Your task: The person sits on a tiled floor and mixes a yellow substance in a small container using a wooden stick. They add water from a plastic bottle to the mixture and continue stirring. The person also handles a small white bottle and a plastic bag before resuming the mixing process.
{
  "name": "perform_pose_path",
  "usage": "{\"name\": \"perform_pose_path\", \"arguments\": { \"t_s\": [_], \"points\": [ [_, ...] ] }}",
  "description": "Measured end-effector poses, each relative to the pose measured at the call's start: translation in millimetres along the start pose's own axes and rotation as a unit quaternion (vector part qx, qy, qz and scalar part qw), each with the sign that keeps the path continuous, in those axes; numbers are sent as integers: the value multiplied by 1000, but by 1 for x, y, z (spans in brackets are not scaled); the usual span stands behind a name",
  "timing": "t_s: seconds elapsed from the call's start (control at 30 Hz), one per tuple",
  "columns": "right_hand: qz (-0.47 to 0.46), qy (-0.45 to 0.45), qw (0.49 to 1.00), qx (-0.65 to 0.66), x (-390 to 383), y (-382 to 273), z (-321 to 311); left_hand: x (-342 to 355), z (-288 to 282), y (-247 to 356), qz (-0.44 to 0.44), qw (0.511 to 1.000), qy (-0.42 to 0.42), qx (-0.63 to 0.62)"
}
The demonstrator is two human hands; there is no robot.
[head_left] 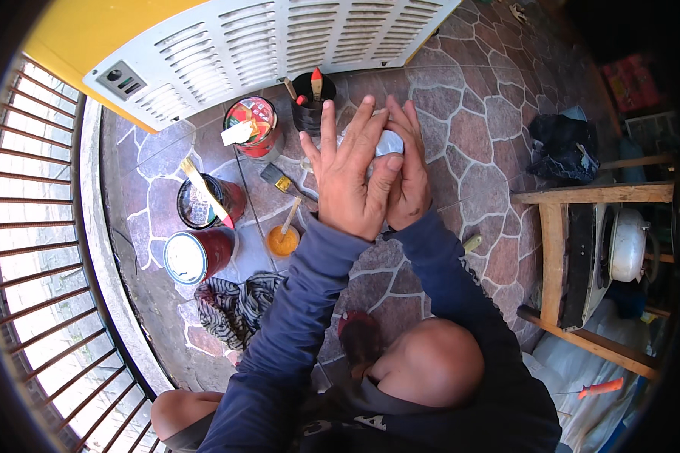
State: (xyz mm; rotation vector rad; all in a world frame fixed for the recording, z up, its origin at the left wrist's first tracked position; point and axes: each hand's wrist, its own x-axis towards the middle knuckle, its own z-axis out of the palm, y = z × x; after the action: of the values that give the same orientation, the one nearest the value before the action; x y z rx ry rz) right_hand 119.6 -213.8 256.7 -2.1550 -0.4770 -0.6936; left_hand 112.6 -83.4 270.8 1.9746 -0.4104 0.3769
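Observation:
Above the stone-patterned floor, my two hands meet around a pale bluish-white round thing point(389, 143), perhaps a lid or cap; its kind is unclear and much of it is hidden. My left hand point(349, 177) lies over it with fingers stretched and apart, thumb reaching across toward the right. Behind it, my right hand point(409, 166) curls round the thing's right side. Left of my left wrist are a flat paintbrush point(281, 180) with a dark head and a small cup of orange-yellow paint point(282, 241) with a stick standing in it.
At left stand a red can with a white lid point(185, 257), a can with a brush across it point(196, 202) and a paint-smeared can point(251, 124). A black pot point(307, 113) holds brushes. A striped cloth point(238, 306), louvred white panel point(264, 53), barred railing point(34, 219) and wooden frame point(551, 264) surround me.

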Motion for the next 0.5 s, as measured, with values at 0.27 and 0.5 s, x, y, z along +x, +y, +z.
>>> {"name": "perform_pose_path", "arguments": {
  "t_s": [0.27, 0.5],
  "points": [
    [69, -109, 983, -134, -8, -7, -12, 2, 13, 9, 8, 989, 100, 105],
    [38, -58, 991, -116, -8, -32, -21, -8, -6, 28, 16, 990, 108, 93]
  ]
}}
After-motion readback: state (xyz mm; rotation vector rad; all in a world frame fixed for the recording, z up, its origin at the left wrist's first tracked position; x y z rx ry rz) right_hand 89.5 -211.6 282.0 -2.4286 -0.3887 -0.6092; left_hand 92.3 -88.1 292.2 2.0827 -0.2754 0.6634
